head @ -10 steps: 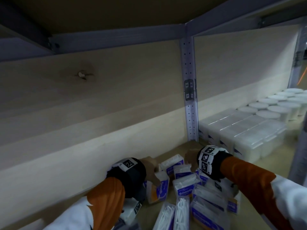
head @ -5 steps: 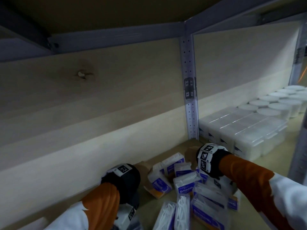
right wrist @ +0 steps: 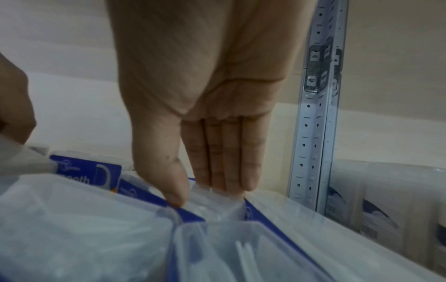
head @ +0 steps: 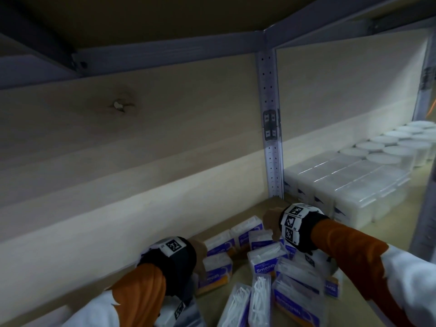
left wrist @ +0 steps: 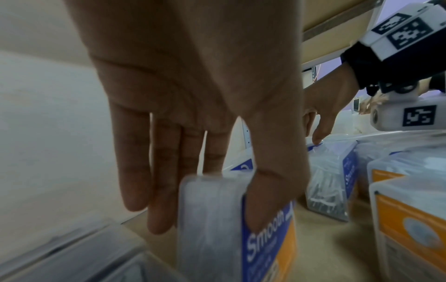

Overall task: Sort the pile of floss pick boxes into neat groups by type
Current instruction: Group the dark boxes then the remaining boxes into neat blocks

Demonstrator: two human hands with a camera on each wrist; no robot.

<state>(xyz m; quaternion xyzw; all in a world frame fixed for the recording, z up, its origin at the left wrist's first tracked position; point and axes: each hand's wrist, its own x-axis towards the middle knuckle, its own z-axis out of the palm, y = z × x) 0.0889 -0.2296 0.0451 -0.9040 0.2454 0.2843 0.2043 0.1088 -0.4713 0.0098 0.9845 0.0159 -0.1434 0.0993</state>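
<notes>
The wooden shelf carries a loose pile of floss pick boxes near its back wall. To the right stand neat rows of white containers. The left hand pinches one upright blue-and-orange box between thumb and fingers. The right hand pinches a clear box edge in the pile.

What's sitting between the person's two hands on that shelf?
In the head view, a few upright floss pick boxes stand between the left hand and the right hand.
</notes>
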